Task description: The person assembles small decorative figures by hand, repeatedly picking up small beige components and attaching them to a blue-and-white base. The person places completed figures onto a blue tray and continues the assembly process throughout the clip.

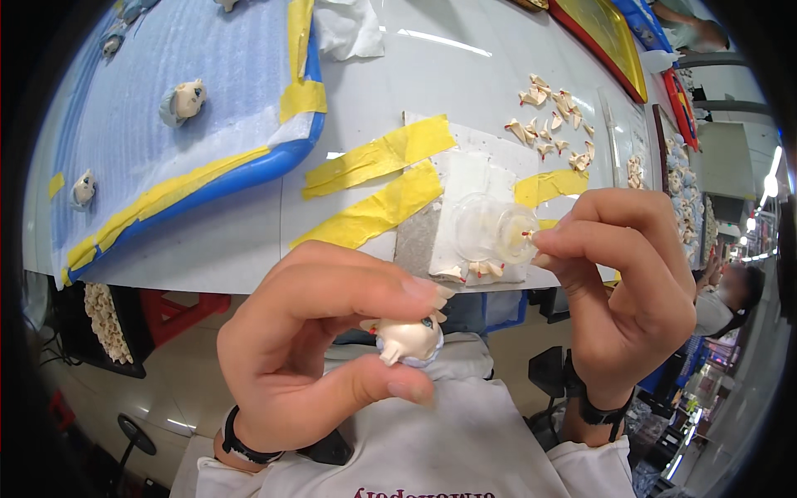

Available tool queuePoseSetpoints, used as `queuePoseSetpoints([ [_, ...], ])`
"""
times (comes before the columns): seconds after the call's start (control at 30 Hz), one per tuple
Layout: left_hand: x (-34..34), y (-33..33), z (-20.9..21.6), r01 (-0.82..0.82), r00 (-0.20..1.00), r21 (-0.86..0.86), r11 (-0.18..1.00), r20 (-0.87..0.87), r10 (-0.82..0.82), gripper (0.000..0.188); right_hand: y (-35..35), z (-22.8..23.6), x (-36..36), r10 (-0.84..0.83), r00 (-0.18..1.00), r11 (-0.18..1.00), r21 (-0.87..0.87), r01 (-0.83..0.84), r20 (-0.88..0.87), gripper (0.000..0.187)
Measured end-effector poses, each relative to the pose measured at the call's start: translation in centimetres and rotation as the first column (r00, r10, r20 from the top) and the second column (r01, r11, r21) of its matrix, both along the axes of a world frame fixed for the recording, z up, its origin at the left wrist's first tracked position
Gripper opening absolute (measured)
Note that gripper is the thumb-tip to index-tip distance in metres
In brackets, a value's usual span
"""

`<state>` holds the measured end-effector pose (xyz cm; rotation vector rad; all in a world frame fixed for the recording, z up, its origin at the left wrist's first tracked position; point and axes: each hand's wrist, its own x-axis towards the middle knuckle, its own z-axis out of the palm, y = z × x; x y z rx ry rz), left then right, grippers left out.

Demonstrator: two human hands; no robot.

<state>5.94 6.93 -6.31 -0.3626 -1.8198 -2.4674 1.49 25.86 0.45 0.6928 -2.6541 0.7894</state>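
Note:
My left hand (303,332) is closed around a small cream doll head (408,341), held between thumb and fingers. The head has a painted eye, a pale blue underside and a bit of red at its left end. Over a clear plastic cup (477,228), my right hand (623,286) pinches a tiny red-tipped piece (527,235); the fingertips hide most of it. Pale yellowish matter shows in the cup, which stands on a white pad (455,199). Several cream red-tipped pieces (486,269) lie by the pad's near edge.
At the left stands a blue-rimmed tray (274,166) lined with foam, bearing several doll heads (184,103). More cream pieces (544,124) lie loose beyond the cup. Yellow tape (378,158) crosses the white table (398,75). A yellow-and-red tray (610,41) is at the far right.

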Motion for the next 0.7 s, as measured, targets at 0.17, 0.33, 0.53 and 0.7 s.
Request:
queuePoseSetpoints([
  [0.17, 0.1, 1.4, 1.5, -0.07, 0.979, 0.083, 0.994, 0.199, 0.053, 0.048, -0.1, -0.3, -0.1, 0.008, 1.0, 0.999, -0.041, -0.008, -0.006, 0.019],
  [0.33, 0.1, 2.0, 2.6, -0.077, 0.933, 0.123, 0.989, 0.36, 0.028, 0.053, 0.3, -0.4, 0.4, 0.137, 0.98, 0.935, -0.346, -0.081, 0.142, 0.017],
  [0.53, 0.3, 1.9, 1.4, -0.062, 0.978, 0.108, 0.992, 0.203, 0.039, 0.056, -1.1, -1.6, 2.9, 0.27, 0.867, 0.728, -0.678, 0.101, 0.418, 0.018],
  [0.7, 0.4, 2.2, 2.1, -0.058, 0.973, 0.098, 0.994, 0.227, 0.034, 0.056, -1.4, -1.7, 3.3, 0.212, 0.923, 0.786, -0.617, 0.035, 0.323, 0.016],
])
